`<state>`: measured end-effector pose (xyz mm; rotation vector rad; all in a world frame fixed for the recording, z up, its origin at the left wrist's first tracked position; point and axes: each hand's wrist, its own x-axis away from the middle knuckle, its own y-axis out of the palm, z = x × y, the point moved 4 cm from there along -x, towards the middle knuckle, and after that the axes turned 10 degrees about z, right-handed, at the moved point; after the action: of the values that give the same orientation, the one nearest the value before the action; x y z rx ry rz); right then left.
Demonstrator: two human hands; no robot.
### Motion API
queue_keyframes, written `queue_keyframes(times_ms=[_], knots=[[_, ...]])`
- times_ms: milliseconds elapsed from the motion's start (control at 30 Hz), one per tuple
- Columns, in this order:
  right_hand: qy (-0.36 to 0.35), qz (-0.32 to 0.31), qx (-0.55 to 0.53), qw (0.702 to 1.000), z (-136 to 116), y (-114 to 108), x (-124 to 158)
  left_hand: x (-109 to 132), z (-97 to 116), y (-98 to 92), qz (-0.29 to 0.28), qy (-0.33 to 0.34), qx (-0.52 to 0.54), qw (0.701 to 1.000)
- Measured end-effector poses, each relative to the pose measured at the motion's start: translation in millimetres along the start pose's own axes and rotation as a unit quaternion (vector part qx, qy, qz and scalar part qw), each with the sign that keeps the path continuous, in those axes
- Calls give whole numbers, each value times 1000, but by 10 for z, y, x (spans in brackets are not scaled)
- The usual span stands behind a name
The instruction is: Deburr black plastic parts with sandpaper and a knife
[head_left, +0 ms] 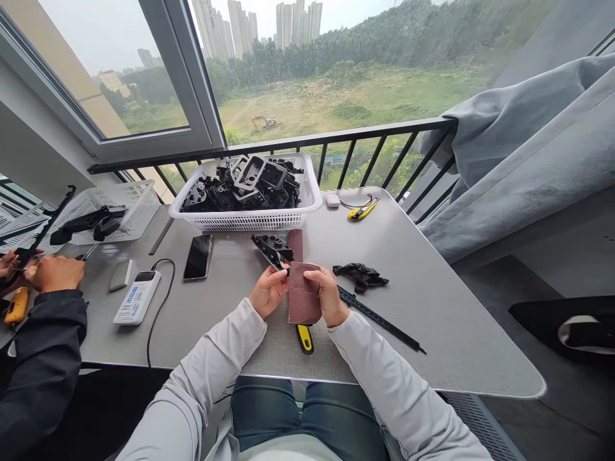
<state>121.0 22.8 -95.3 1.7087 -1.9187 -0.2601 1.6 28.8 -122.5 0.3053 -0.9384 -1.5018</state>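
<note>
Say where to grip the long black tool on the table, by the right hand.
Mid-length on the long black tool, coming from above and the right, probably pinching across its width: it lies flat, narrow and fully visible there. I'd avoid its far end, partly hidden by the right hand and near a crumpled black item.

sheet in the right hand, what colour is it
The sheet is reddish brown, seen best in the head view, the only one.

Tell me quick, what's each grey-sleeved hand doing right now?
Left hand: closed, holding a black plastic part.
Right hand: closed, holding reddish-brown sandpaper.
</note>
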Motion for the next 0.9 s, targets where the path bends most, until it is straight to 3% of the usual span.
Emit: queue_keyframes(times_ms=[300,467,700,900], knots=[[9,-7,24,1000,71,-16,-48,-27,91,-10,24,13,10,1000],[-76,-9,127,989,36,-15,-14,-59,91,-38,65,47,-10,997],[-192,-37,291,937,4,55,75,-72,72,-45,71,78,-74,992],[-150,-27,302,941,58,29,-7,-89,45,-70,68,87,-99,989]])
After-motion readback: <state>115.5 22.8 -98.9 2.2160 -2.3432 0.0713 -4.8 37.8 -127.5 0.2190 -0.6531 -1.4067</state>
